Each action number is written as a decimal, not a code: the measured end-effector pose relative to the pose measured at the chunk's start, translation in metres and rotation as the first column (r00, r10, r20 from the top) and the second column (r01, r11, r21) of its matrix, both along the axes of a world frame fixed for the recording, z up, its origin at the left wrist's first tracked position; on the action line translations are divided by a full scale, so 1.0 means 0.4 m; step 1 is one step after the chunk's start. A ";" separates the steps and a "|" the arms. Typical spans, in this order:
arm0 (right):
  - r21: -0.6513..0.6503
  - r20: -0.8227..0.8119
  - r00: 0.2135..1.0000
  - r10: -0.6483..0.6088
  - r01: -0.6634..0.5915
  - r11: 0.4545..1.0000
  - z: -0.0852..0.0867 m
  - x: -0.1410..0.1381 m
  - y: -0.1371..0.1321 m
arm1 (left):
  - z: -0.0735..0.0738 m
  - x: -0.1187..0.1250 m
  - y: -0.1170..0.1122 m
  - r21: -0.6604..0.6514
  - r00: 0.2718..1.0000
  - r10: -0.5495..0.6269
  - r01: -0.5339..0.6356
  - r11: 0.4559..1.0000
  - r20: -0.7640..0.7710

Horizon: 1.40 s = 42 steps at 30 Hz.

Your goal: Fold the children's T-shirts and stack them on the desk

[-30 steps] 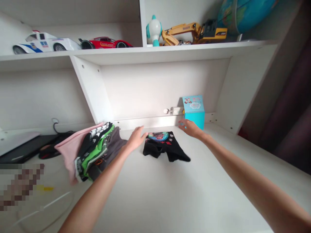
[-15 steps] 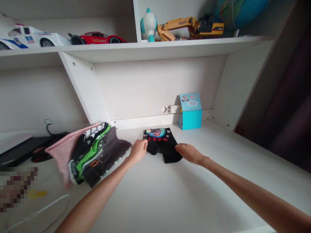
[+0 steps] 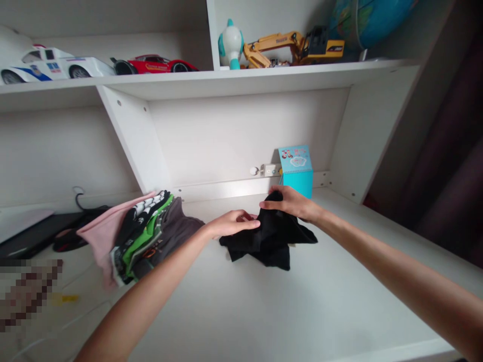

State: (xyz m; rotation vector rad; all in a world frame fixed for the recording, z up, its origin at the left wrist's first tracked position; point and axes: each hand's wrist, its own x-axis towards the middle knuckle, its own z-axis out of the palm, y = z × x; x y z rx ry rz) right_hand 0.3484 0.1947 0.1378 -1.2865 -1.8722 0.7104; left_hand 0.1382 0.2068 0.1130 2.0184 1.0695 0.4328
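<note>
and there, the right hand point(image 3: 290, 202) clamped the black printed garment point(image 3: 267, 241), suddenly bunched up off the desk point(image 3: 320, 311); the left hand point(image 3: 234, 223) stayed open, just beside it.

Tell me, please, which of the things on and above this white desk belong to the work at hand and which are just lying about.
Part of the work:
the black garment, gathered in the right hand
the left hand, open beside it
the stack of folded clothes

Just lying about:
the turquoise box
the toy excavator
the red toy car
the globe
</note>
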 end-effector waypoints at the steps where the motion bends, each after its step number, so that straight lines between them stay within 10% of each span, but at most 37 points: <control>1: 0.026 0.015 1.000 -0.010 0.010 1.000 0.003 -0.005 0.006 | -0.004 0.011 -0.017 -0.014 0.999 -0.050 0.050 0.999 0.000; 5: 0.099 -0.010 0.997 -0.081 0.081 0.992 0.025 -0.018 0.025 | -0.044 0.057 -0.065 0.276 0.998 -0.064 0.066 0.959 -0.015; 10: 0.187 0.250 0.968 0.023 -0.071 0.980 0.085 0.020 -0.028 | -0.038 0.013 -0.018 0.586 0.928 0.351 -0.217 0.781 -0.125; 16: 0.454 0.642 0.706 -0.299 -0.036 0.891 0.091 0.093 -0.095 | 0.121 -0.099 -0.010 0.779 0.902 0.376 -0.387 0.493 0.210; 24: 0.810 0.284 0.704 -0.651 0.187 0.556 0.295 0.283 -0.213 | 0.325 -0.194 -0.138 0.643 0.649 0.198 -0.759 0.101 0.734; 25: 0.821 0.224 0.733 -0.643 0.213 0.529 0.315 0.294 -0.221 | 0.334 -0.201 -0.147 0.618 0.636 0.180 -0.772 0.147 0.751; 27: 0.775 0.198 0.830 -0.521 0.192 0.602 0.327 0.283 -0.215 | 0.322 -0.184 -0.173 0.607 0.720 0.150 -0.662 0.439 0.678; 29: 0.652 0.296 0.884 -0.361 0.089 0.753 0.298 0.226 -0.188 | 0.267 -0.120 -0.214 0.517 0.875 0.057 -0.336 0.788 0.482; 31: 0.509 0.465 0.841 -0.277 0.002 0.861 0.233 0.134 -0.157 | 0.180 -0.025 -0.263 0.300 0.956 -0.081 -0.007 0.954 0.282; 33: 0.407 0.630 0.731 -0.260 -0.026 0.913 0.153 0.038 -0.138 | 0.077 0.072 -0.301 0.146 0.971 -0.156 0.130 0.981 0.182; 36: 0.270 0.737 0.656 -0.164 -0.062 0.961 0.047 -0.056 -0.139 | -0.072 0.175 -0.302 0.136 0.976 -0.065 0.037 0.990 0.209; 42: 0.118 0.546 0.837 0.025 -0.106 0.987 -0.035 -0.003 -0.158 | -0.234 0.164 -0.181 0.144 0.947 0.271 -0.296 0.944 0.173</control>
